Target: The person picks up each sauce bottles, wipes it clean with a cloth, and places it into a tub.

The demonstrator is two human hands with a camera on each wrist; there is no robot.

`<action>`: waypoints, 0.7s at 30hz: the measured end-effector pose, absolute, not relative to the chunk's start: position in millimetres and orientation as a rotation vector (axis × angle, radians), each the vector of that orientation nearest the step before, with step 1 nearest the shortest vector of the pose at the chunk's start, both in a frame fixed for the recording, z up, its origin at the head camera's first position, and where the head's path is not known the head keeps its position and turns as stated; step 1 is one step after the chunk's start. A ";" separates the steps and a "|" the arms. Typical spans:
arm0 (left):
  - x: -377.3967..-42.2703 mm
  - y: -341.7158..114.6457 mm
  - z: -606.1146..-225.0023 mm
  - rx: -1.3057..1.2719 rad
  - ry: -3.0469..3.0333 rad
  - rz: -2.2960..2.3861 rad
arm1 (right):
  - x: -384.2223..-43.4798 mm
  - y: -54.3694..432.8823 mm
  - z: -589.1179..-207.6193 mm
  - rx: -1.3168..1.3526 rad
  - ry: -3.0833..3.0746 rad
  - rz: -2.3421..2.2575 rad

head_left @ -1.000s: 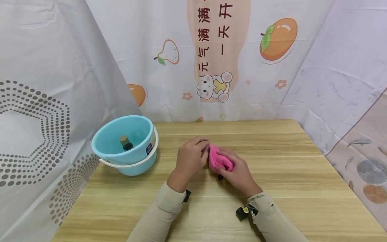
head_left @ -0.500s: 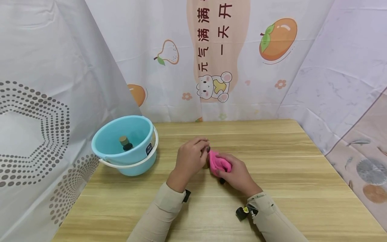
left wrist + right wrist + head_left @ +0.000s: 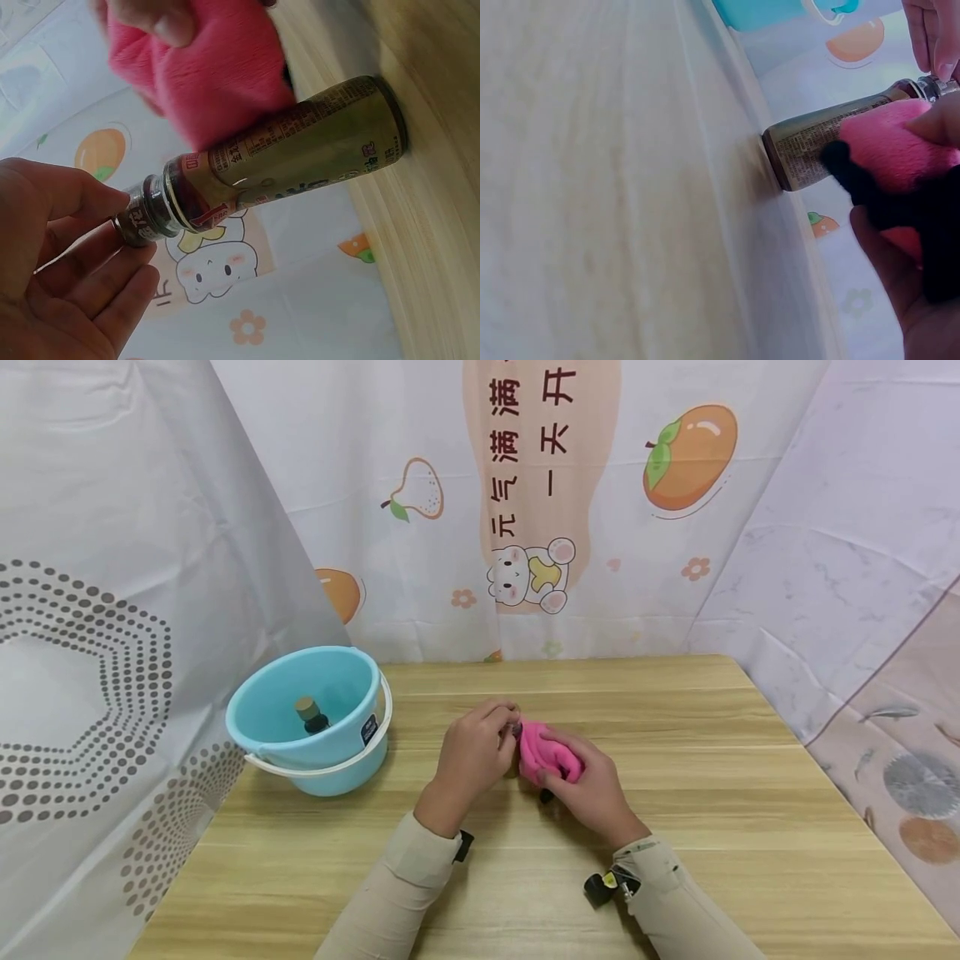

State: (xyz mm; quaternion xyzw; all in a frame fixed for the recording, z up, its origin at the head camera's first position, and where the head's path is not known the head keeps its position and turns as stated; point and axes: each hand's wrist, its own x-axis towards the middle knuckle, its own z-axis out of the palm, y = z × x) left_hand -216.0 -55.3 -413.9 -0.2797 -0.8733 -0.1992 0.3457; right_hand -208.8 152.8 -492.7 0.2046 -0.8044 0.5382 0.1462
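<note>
A small glass bottle (image 3: 311, 142) with a printed label stands upright on the wooden table. Thumb and fingers of my left hand (image 3: 474, 747) pinch its dark cap (image 3: 135, 219) at the top. My right hand (image 3: 596, 789) grips a bunched pink cloth (image 3: 536, 752), pressed against the side of the bottle just below the neck. In the head view, the hands and cloth hide most of the bottle. The right wrist view shows the lower label and base of the bottle (image 3: 802, 146) beneath the cloth.
To the left stands a light blue bucket (image 3: 330, 766) with a white handle (image 3: 330, 770). Inside it is a dark bottle (image 3: 313, 717) with a brownish cap. A printed curtain (image 3: 420, 602) hangs behind the wooden tabletop (image 3: 675, 710). Black mounts sit at both wrists.
My right hand has slid the pink cloth a little down the bottle and then back up. My left hand stays at the cap, and the bucket has not moved.
</note>
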 end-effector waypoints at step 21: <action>-217.0 -55.7 -413.6 -0.742 -2.252 -0.493 | -197.7 146.9 -471.1 0.649 -2.151 1.700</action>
